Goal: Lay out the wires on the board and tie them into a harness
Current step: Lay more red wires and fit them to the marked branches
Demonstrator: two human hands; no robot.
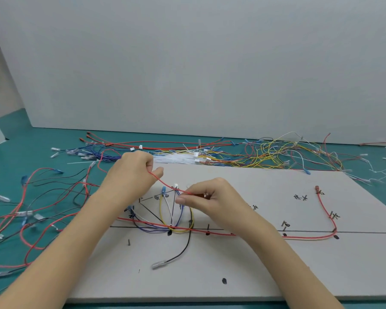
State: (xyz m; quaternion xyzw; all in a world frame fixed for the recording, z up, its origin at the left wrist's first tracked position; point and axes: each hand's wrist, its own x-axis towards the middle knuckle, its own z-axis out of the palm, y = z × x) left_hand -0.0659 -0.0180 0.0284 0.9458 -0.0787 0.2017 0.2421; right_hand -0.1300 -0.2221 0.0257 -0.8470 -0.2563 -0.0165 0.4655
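Note:
A grey board [265, 270] with drawn lines, marks and small pegs lies in front of me. Between my hands a thin red wire [165, 183] is stretched above the board. My left hand [134, 172] pinches it at the board's far left edge. My right hand [210, 197] pinches its other end near a small red terminal. Below them, yellow, white and blue wires [165, 216] loop down to a peg. A black wire [183, 250] runs toward me and ends in a clear terminal. A long red wire [308, 237] follows the drawn line to the right and bends up.
Loose red, black and blue wires [42, 210] sprawl over the green mat on the left. Behind the board lie a heap of yellow, red and white wires [276, 155] and a bundle of white cable ties [176, 158]. A white wall panel [210, 63] stands behind.

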